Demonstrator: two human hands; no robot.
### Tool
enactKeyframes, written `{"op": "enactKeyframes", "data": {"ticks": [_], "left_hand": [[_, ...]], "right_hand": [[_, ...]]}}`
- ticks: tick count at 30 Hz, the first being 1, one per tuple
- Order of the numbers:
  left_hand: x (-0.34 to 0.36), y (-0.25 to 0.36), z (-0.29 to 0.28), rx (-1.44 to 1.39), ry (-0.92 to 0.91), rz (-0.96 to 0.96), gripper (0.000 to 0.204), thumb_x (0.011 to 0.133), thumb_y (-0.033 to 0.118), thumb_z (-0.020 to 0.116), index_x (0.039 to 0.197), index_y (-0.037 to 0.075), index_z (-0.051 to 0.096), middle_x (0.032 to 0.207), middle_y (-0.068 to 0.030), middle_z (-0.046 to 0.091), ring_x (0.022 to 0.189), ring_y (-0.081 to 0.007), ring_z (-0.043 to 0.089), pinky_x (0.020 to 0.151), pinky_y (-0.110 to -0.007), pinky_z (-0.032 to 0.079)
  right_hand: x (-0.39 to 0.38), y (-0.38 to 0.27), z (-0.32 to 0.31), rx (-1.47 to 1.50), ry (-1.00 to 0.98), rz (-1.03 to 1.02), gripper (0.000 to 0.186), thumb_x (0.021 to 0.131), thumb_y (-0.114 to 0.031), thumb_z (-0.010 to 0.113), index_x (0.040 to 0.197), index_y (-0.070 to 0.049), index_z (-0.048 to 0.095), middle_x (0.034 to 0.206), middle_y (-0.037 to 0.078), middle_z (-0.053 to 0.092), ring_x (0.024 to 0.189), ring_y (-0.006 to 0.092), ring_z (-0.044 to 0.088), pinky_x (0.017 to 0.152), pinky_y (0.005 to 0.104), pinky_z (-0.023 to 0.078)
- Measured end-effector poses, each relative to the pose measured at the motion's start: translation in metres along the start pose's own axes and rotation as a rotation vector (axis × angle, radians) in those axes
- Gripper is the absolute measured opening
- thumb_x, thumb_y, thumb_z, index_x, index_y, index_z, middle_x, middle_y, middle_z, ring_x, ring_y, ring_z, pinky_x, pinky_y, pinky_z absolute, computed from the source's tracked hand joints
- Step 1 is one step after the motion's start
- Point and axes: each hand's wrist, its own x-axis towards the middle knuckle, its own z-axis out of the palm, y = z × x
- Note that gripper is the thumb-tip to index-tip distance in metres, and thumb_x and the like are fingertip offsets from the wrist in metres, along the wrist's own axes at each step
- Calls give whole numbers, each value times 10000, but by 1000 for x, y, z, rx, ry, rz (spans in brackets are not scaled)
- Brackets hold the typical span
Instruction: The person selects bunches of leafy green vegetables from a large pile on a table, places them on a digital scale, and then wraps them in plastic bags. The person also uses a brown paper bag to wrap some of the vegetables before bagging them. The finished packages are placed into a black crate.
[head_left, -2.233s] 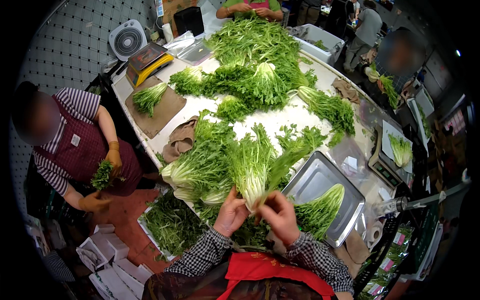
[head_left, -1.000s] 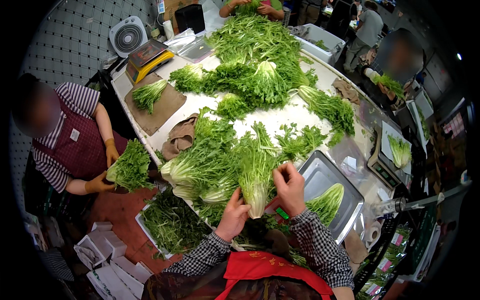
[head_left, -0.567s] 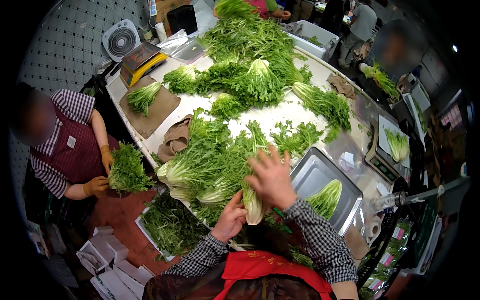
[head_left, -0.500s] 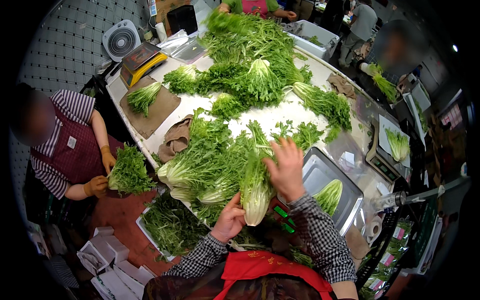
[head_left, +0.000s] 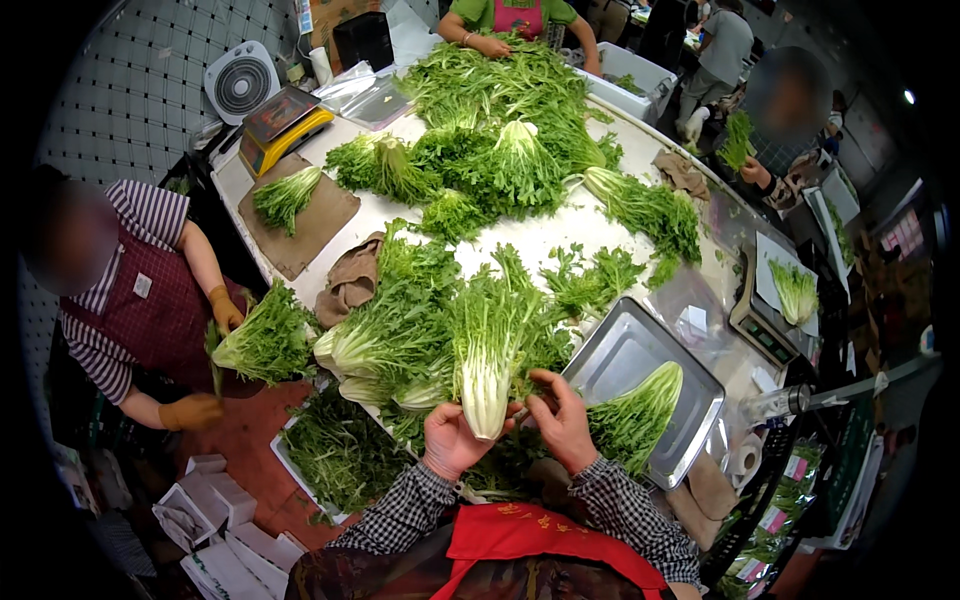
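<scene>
A head of curly endive (head_left: 487, 375) with a pale white base and frilly green leaves points its base toward me. My left hand (head_left: 456, 440) is closed round the left side and underside of that base. Just to the right of the base is my right hand (head_left: 563, 420), its fingers curled and the thumb against the fingertips. Whatever may be in that pinch is too small to make out. More endive heads (head_left: 375, 325) lie in a pile directly left of the one I hold. Beyond my right hand, another endive head (head_left: 640, 415) lies on a metal tray (head_left: 612, 355).
A person at the left, in gloves, handles an endive head (head_left: 268, 335). Across the table (head_left: 590, 225), heaped greens (head_left: 500, 85) lie before another person. A yellow scale (head_left: 285, 130) stands far left, a second scale (head_left: 765, 315) at right. A crate of leaves (head_left: 345, 450) sits below left.
My right hand has moved from the leaves down to beside the base. The held head has tipped and its leaves have fanned out. The person at left has drawn one gloved hand away.
</scene>
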Motion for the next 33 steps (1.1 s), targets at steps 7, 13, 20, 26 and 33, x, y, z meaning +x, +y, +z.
{"op": "enactKeyframes", "data": {"ticks": [7,13,20,26,33], "left_hand": [[-2,7,-9,-127,-2,-13,643,827,271,476,1407,-5,473,1347,-249,558,1111,-412,610,938,-493,527],[4,18,-2,-240,-150,42,707,814,232,461,1477,5,375,1466,-256,434,1152,-413,594,984,-501,513],[3,10,21,-16,-41,129,800,748,212,511,1499,1,334,1500,-254,383,1339,-418,439,1149,-522,337],[3,11,-12,163,-103,1,873,731,259,572,1513,-1,282,1530,-235,350,1363,-407,410,1162,-518,298],[14,12,-8,211,29,213,721,851,243,678,1458,4,373,1469,-192,457,1344,-361,449,1133,-482,360]], "right_hand": [[12,-8,0,-318,-53,-328,162,837,-132,673,911,9,645,841,138,633,779,297,582,727,381,478],[7,-52,-22,-143,-107,32,140,807,-107,684,882,2,639,799,118,634,884,304,593,771,403,471],[14,-37,-8,-278,-38,-214,334,874,-182,705,1129,8,602,812,107,654,661,176,621,615,290,501],[-5,-19,14,403,-413,342,387,944,-178,667,1248,21,532,934,45,645,740,89,600,632,240,492],[-14,-12,-3,-182,-280,-86,365,843,-141,701,1159,13,601,916,99,616,764,205,608,676,306,499]]}}
